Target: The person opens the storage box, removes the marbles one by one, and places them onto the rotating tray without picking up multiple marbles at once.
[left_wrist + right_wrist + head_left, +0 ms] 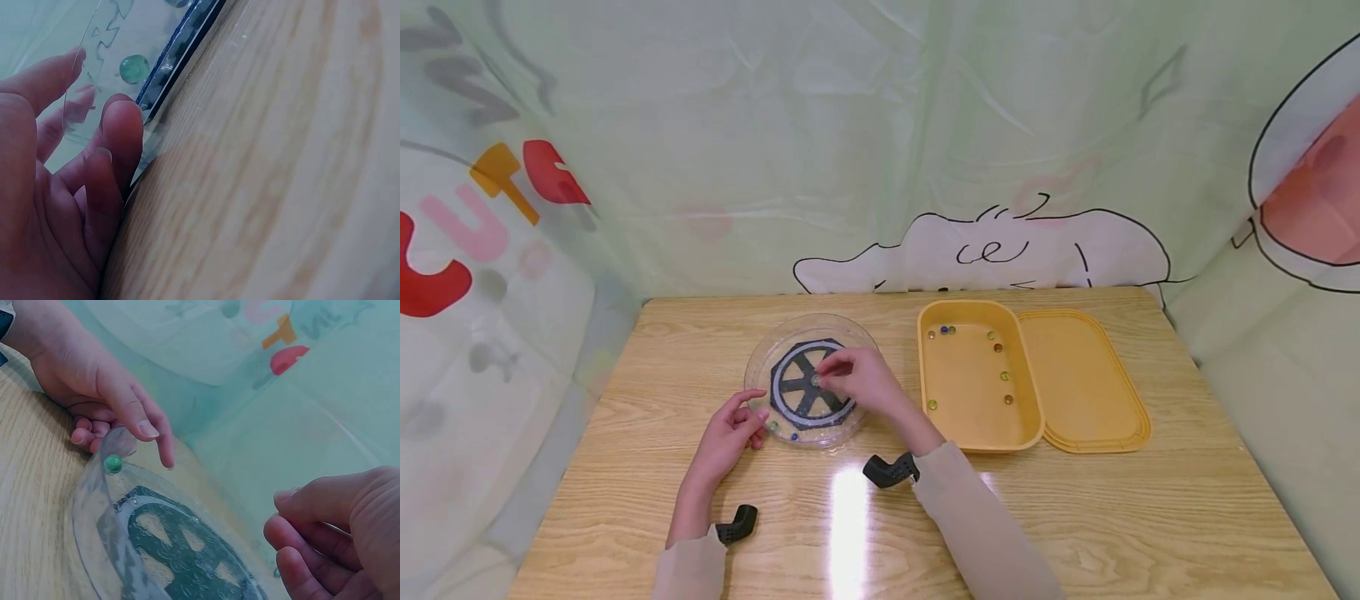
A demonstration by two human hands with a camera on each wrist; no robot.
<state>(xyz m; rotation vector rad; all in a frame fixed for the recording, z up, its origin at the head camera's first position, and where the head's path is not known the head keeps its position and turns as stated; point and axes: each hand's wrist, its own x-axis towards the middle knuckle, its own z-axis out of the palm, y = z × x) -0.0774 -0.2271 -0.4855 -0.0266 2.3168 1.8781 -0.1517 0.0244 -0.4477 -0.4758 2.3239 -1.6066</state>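
A round clear plastic dish (859, 429) stands on the table, with a dark spoked wheel shape (805, 407) and a pale ring at its bottom. A green marble (134, 69) and a blue marble (794, 437) lie near its front left rim. My left hand (733, 429) is at that rim, thumb and index finger reaching over it, other fingers loosely bent outside. Above the dish's middle, my right hand (865, 382) brings thumb and index together. A small clear glass marble (817, 380) shows at these fingertips in the head view; the right wrist view hides it.
Right of the dish stands a yellow box (973, 442) holding several loose marbles. Its yellow lid (1078, 379) lies flat beside it on the wooden table (1112, 517). A printed curtain (880, 150) hangs behind and along both sides.
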